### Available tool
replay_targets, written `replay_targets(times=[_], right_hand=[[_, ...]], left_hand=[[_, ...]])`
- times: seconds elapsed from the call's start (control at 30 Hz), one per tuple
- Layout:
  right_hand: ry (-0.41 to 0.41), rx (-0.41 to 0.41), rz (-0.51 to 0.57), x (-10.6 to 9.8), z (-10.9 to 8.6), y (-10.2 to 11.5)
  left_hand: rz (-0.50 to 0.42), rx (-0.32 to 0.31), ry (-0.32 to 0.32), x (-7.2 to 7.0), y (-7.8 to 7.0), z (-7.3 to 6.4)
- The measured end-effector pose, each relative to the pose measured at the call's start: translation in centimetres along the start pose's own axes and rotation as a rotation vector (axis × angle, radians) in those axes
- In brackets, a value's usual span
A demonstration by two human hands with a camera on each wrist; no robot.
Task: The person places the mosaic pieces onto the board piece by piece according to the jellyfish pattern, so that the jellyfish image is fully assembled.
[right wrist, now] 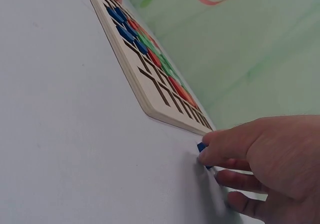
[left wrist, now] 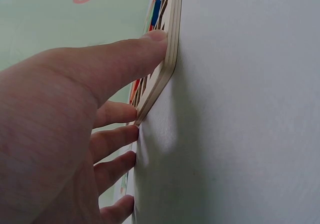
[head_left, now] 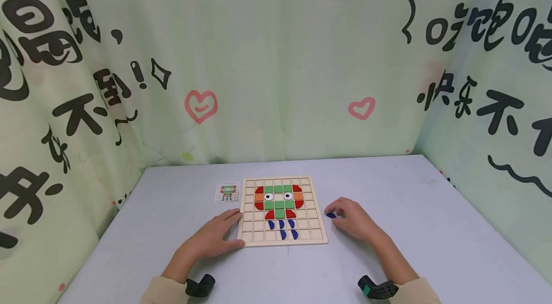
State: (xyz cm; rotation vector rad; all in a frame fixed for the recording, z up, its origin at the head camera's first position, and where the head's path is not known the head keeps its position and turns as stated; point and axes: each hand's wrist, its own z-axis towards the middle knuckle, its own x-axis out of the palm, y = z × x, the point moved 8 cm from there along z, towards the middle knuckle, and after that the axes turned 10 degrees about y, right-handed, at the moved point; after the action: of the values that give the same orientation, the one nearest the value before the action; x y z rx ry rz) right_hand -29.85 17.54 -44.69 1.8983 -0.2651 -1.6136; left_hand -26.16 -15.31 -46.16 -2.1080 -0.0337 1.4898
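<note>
A wooden grid board (head_left: pixel 319 232) lies on the table, bearing a figure of green, red, orange and blue pieces with two round eye pieces. Several blue half-leaf pieces (head_left: pixel 281 224) form the figure's lower part. At the board's left side, my left hand (head_left: pixel 213 237) rests with fingers extended; in the left wrist view its thumb touches the front edge near the corner. Just off the board's right edge, my right hand (head_left: pixel 353 217) pinches a dark blue piece (right wrist: pixel 202 147) between thumb and index finger, close over the table.
A small printed card (head_left: pixel 227 192) showing a similar figure lies left of the board. The white table (head_left: pixel 388 179) backs onto a pale green curtain (head_left: pixel 280 78) with lettering and hearts. Each wrist wears a black device, the left one (head_left: pixel 200 286) over the table's front.
</note>
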Motion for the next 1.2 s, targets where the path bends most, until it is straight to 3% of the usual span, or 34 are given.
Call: replay_targets(times=[0.4, 0.77, 1.2], right_hand=[[0.056, -0.034, 0.059, 0.3, -0.2, -0.1], [0.035, -0.009, 0.054, 0.8, -0.2, -0.1], [0.060, -0.096, 0.037, 2.8, 0.6, 4.4]], left_hand=[[-0.003, 0.002, 0.004, 0.1, 0.1, 0.0], [-0.001, -0.002, 0.003, 0.0, 0.0, -0.1], [0.002, -0.008, -0.001, -0.1, -0.1, -0.1]])
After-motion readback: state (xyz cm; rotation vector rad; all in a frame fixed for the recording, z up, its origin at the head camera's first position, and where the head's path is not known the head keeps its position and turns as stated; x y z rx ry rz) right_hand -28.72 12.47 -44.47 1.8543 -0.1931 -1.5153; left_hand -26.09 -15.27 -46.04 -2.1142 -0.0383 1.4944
